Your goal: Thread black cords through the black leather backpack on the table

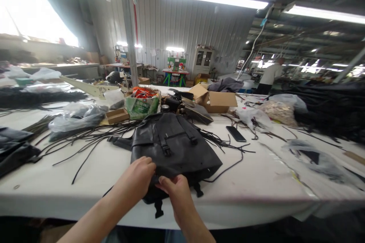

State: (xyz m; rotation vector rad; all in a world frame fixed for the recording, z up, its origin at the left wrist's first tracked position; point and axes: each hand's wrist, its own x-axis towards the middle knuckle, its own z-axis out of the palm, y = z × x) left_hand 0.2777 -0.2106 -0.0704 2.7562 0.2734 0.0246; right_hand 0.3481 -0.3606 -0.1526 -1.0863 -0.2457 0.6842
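A black backpack (173,144) lies flat on the white worktable (256,182), its near opening edge toward me, straps and buckles on top. My left hand (137,180) is curled over the bag's near left edge, fingers closed on the fabric. Just to its right, my right hand (176,193) pinches the same near edge, thumb and fingers pressed on the bag. A black buckle strap (158,209) hangs off the table edge between my wrists.
Loose black cords (85,140) spread at left beside plastic bags (76,117). A green box (142,102), open cardboard boxes (216,100) and a phone (236,133) lie behind the bag. Black material (327,110) is piled at right. A person (269,78) stands far back.
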